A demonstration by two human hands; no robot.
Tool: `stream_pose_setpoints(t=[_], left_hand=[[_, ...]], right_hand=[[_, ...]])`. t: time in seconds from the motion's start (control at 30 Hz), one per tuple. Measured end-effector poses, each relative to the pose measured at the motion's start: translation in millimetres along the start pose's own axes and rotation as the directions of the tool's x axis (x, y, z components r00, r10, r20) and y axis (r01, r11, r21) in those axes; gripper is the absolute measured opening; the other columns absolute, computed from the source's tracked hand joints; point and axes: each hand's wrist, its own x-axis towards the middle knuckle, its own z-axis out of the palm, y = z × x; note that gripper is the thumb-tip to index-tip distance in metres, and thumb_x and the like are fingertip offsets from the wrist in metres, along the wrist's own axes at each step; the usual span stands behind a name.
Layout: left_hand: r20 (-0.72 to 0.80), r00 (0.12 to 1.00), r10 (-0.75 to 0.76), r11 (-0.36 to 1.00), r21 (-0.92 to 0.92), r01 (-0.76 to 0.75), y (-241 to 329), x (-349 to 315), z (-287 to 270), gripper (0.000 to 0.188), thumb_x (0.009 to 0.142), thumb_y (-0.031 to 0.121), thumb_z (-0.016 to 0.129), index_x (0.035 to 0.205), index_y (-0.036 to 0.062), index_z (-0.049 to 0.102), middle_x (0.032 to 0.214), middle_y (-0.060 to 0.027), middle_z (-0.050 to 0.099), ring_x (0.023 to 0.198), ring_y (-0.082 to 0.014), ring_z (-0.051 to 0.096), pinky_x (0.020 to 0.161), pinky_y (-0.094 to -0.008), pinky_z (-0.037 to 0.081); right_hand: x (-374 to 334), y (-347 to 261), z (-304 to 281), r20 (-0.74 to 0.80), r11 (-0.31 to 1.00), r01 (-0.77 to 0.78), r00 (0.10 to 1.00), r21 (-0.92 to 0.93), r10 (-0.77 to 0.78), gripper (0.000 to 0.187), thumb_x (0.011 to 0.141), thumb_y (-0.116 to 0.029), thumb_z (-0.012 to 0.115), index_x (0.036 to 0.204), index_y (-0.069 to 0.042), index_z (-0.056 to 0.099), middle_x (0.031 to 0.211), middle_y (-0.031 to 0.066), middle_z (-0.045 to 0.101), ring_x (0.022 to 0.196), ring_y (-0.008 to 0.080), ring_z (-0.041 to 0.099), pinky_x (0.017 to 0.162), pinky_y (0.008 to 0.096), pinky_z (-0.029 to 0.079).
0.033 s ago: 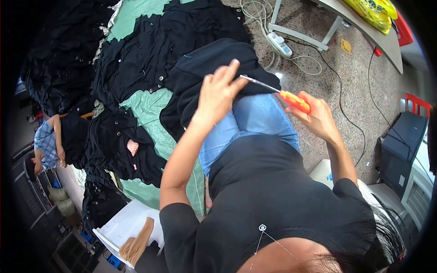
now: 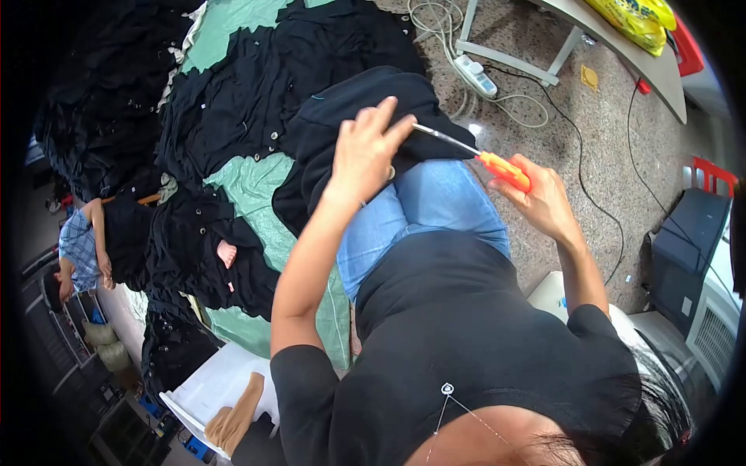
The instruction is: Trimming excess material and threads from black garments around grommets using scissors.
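Black cloth (image 2: 388,85) lies bunched over my lap and knees. Over it, my left hand (image 2: 365,151) is open, its fingers stretched and apart, with the thumb close to the tip of a tool. That orange-handled tool (image 2: 505,171) has a slim metal shaft pointing left toward the thumb; its exact kind is unclear. My right hand (image 2: 540,194) is closed around the handle, off the right side of my thigh. Whether the tip touches my left hand cannot be told. A small round light thing shows beside my left palm, too small to name.
Heaps of black garments (image 2: 225,101) cover a green sheet (image 2: 260,194) on the left. Another person (image 2: 81,241) sits at far left. A white power strip (image 2: 475,75) and cables lie on the speckled floor. A table (image 2: 622,35) holding a yellow bag stands at upper right.
My left hand has shifted slightly left and up, its thumb now close to the tool's tip. My right hand and the orange-handled tool have hardly moved.
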Motion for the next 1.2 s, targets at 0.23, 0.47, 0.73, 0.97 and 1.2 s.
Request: stream_pose_setpoints(t=[0.23,0.47,0.73,0.97,1.2], left_hand=[[0.333,0.903,-0.273,0.421,-0.802,0.423,-39,29,10,0.018,0.08,0.006,0.073,0.096,0.0005,0.068,0.079,-0.0023,0.067,0.072,-0.0102,0.062,0.065,-0.0293,0.051],[-0.536,0.82,-0.203,0.976,-0.178,0.125,-3,19,-3,0.013,0.081,-0.003,0.067,0.092,0.0034,0.063,0.089,-0.0132,0.06,0.078,-0.0319,0.062,0.072,-0.04,0.052],[0.022,1.0,-0.013,0.99,-0.137,0.016,34,-46,-3,0.021,0.07,0.008,0.076,0.09,0.0079,0.07,0.109,-0.0067,0.061,0.094,-0.0257,0.058,0.074,-0.0368,0.046],[0.021,1.0,0.022,1.0,-0.013,-0.022,38,-10,4,0.065,0.069,0.014,0.079,0.131,0.0149,0.058,0.115,-0.0099,0.054,0.098,-0.0266,0.054,0.074,-0.0367,0.045],[0.194,0.981,0.01,0.843,-0.529,0.096,8,36,8,0.017,0.08,0.01,0.074,0.095,0.0032,0.069,0.083,-0.011,0.067,0.079,-0.0243,0.069,0.071,-0.0309,0.053]], right_hand=[[1,21,2,-0.168,0.996,-0.049,0.984,0.075,0.061,0.038,0.087,-0.043,0.072,0.094,-0.008,0.062,0.07,0.0156,0.064,0.071,0.0373,0.066,0.063,0.0428,0.048],[6,26,0,-0.21,0.983,-0.139,0.964,0.12,0.162,0.038,0.087,-0.044,0.072,0.094,-0.008,0.062,0.07,0.0159,0.064,0.072,0.0374,0.067,0.063,0.0434,0.048],[0,12,-13,0.12,0.996,-0.053,0.991,-0.066,0.061,0.043,0.083,-0.05,0.072,0.092,-0.009,0.066,0.068,0.0146,0.065,0.071,0.0369,0.067,0.064,0.0443,0.048],[4,17,-14,0.022,0.997,-0.046,0.999,-0.069,0.048,0.043,0.083,-0.052,0.072,0.089,-0.009,0.065,0.068,0.0151,0.065,0.071,0.038,0.066,0.063,0.0463,0.048],[-5,28,-31,-0.244,0.978,-0.185,0.948,0.098,0.204,0.037,0.088,-0.041,0.072,0.101,-0.007,0.066,0.075,0.0143,0.068,0.071,0.0281,0.069,0.065,0.0383,0.05]])
